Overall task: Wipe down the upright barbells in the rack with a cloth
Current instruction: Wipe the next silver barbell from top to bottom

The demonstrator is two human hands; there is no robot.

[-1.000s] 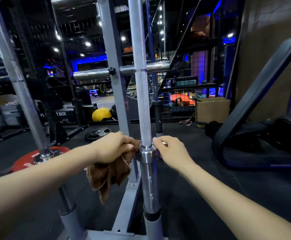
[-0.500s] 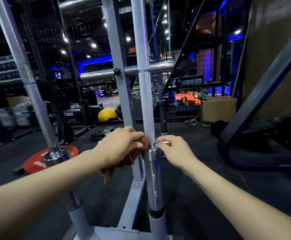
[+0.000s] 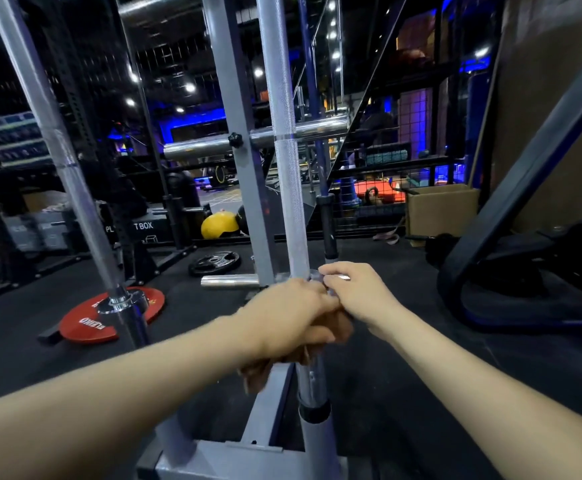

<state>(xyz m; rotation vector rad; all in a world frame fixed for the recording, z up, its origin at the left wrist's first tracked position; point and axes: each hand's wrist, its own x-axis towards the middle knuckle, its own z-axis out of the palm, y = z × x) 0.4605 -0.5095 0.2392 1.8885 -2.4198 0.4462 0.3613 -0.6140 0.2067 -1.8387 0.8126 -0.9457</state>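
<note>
We've got the upright knurled steel barbell (image 3: 284, 133) standing in the grey steel rack (image 3: 237, 168). Our left hand (image 3: 289, 317) clenches the brown cloth (image 3: 331, 329) around its collar, and our right hand (image 3: 359, 292) pinches the collar just beside it. A slip could pinch fingers. The second silver barbell (image 3: 57, 147) crowds the left, a red weight plate (image 3: 109, 320) beyond.

Left hand (image 3: 293, 317) grips brown cloth (image 3: 258, 374) on upright barbell (image 3: 284, 133) — right hand (image 3: 359, 292) steadies collar

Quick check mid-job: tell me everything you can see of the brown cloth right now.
The brown cloth looks soft, like towelling, and is bunched up in the left hand, pressed against the centre upright barbell just below its collar. A blurred fold hangs under the hand. The right hand pinches the collar just above it.
</note>
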